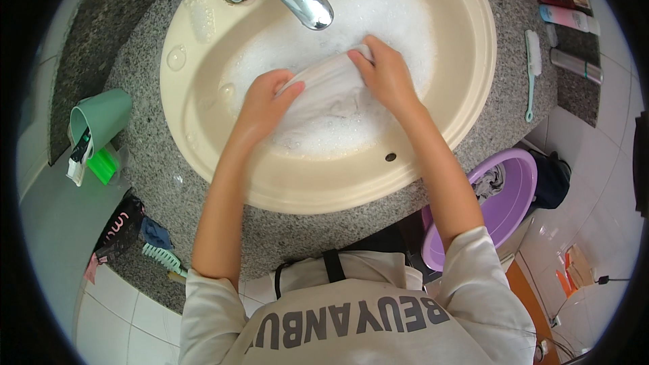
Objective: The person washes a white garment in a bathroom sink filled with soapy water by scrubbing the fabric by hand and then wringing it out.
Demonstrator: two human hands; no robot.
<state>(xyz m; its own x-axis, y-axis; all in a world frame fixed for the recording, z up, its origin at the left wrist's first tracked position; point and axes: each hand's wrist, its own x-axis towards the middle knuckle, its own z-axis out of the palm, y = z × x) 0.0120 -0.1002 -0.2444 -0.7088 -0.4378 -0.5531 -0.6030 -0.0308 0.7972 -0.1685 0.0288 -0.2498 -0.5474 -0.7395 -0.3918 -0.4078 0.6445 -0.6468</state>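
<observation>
A wet white cloth (326, 84) is stretched between my two hands over the sink. Its lower part sinks into white suds (399, 23), so its full shape is hidden. My left hand (267, 103) pinches one end between thumb and fingers. Slightly farther off, my right hand (387, 76) grips the other end, thumb pressed against the fabric. Around both hands curves the cream oval sink (304, 186), holding foamy water. The chrome faucet (301, 0) reaches over the basin just beyond the cloth, apart from my hands.
On the left counter, a green cup (108, 115) lies tipped beside a mint hair comb (162, 257) and a dark pouch (120, 226). To the right are a brush (533, 74) and several tubes and bottles (568, 19). A purple basin (517, 196) with grey cloth sits lower right.
</observation>
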